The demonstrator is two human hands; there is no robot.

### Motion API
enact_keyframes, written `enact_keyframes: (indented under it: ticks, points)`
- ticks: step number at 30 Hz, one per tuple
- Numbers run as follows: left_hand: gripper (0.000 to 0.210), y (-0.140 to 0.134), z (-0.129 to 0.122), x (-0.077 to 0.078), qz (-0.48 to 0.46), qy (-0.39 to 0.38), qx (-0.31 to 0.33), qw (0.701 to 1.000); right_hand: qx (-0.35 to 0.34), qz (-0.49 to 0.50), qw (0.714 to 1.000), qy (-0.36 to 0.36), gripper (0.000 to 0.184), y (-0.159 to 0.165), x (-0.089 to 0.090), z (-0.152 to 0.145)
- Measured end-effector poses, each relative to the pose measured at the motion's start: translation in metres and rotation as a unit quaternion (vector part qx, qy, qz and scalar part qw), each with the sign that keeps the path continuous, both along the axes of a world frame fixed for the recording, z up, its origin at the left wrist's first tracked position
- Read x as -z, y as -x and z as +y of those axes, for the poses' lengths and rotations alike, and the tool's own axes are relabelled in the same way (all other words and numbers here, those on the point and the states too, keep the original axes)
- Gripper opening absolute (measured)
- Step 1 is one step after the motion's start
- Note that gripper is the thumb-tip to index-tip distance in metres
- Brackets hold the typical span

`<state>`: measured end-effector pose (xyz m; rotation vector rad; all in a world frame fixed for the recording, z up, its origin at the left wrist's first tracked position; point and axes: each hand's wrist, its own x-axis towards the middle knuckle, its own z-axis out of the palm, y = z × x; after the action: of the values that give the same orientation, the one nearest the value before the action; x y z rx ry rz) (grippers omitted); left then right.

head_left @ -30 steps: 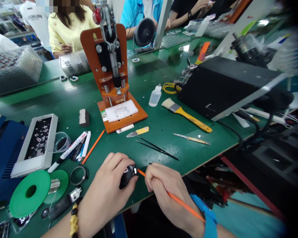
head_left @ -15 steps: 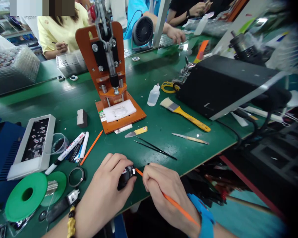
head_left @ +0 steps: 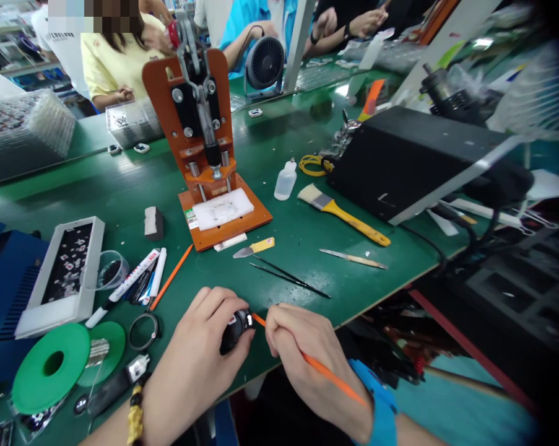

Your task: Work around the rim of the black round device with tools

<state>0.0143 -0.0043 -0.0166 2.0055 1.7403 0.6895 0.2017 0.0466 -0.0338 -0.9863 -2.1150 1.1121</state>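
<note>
Near the table's front edge, my left hand (head_left: 209, 344) is closed around a small black rounded device (head_left: 233, 335), with fingers over its top and the thumb at its lower side. A small bright spot shows on the device's right end. My right hand (head_left: 307, 350) grips a thin orange stick (head_left: 328, 371), held like a pen. The stick's tip is at the right end of the device; whether it touches cannot be made out. Beyond my hands lie black tweezers (head_left: 291, 280), a small yellow-handled knife (head_left: 254, 248) and a thin blade with a light handle (head_left: 353, 258).
An orange lever press (head_left: 186, 111) stands at the back, with a white pad (head_left: 223, 209). A bottle (head_left: 285, 181), a brush (head_left: 344, 214) and a black box (head_left: 413, 161) are to the right. Left are a parts tray (head_left: 33, 317), markers (head_left: 130, 279) and a green spool (head_left: 51, 368). Co-workers sit opposite.
The view has shifted slightly. My hands keep nearly the same pose on the device and the stick. Across the table, co-workers' arms have moved, and one hand has been drawn back from the tabletop.
</note>
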Motion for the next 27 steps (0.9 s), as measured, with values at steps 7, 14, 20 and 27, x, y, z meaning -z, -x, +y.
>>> enact_keyframes:
  ticks: [7, 14, 20, 27]
  points:
    - [0.019, 0.0000, 0.0011, -0.0015, 0.009, -0.004, -0.001, 1.000, 0.004, -0.003, 0.998, -0.062, 0.028, 0.0033, 0.0045, -0.0024]
    - [0.019, 0.0000, 0.0008, -0.0025, 0.010, -0.007, -0.005, 1.000, -0.025, 0.005, 0.999, -0.048, 0.029, -0.0015, 0.0010, 0.0003]
    - [0.016, -0.0005, 0.0017, -0.0049, 0.009, -0.001, -0.001, 1.000, -0.015, -0.002, 0.995, -0.100, 0.026, 0.0039, 0.0052, 0.0008]
    - [0.018, 0.0021, 0.0012, -0.0036, 0.021, 0.001, 0.003, 1.000, -0.026, -0.007, 0.992, -0.120, 0.025, 0.0028, 0.0075, -0.0013]
